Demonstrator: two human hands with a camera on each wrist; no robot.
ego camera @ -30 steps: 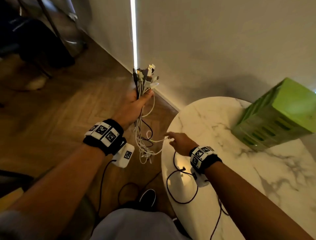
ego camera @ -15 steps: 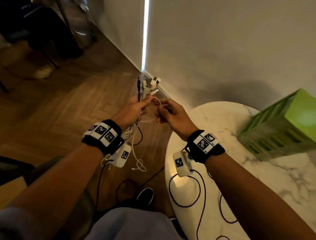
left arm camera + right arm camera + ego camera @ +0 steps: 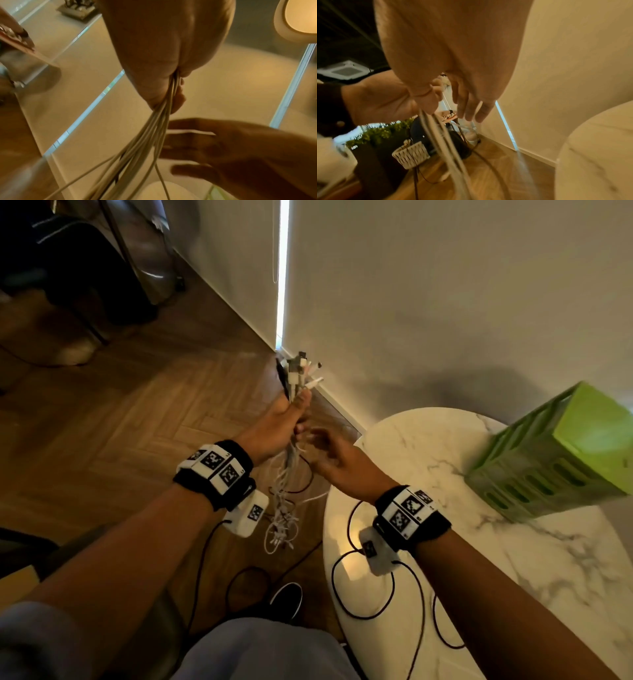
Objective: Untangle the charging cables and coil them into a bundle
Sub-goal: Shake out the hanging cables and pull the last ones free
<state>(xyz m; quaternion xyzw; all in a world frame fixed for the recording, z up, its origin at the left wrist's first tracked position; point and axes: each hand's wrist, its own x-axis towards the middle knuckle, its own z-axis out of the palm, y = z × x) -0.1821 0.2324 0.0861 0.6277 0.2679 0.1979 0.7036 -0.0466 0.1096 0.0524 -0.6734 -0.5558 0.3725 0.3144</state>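
Observation:
My left hand (image 3: 279, 422) grips a bunch of white charging cables (image 3: 286, 501) just under their plugs (image 3: 301, 369), which stick up above the fist. The rest hangs in a tangled, knotted skein over the wooden floor. In the left wrist view the strands (image 3: 154, 135) run out of the fist (image 3: 163, 47) side by side. My right hand (image 3: 330, 455) is blurred, just right of the strands below the fist, with its fingers (image 3: 193, 147) straight and spread, at most brushing the cables. The right wrist view shows the same straight fingers (image 3: 471, 109) beside the hanging strands (image 3: 443, 142).
A round marble table (image 3: 513, 549) stands at the right with a green slotted crate (image 3: 555, 460) lying on it. Black wrist-camera leads (image 3: 376, 597) loop over its near edge. The wall runs close behind. My shoe (image 3: 287, 599) is below; a dark chair (image 3: 68, 268) stands far left.
My right hand carried a white cable end from the table edge up to my left thumb, then dropped below the fist with its fingers now spread. My left hand kept its grip.

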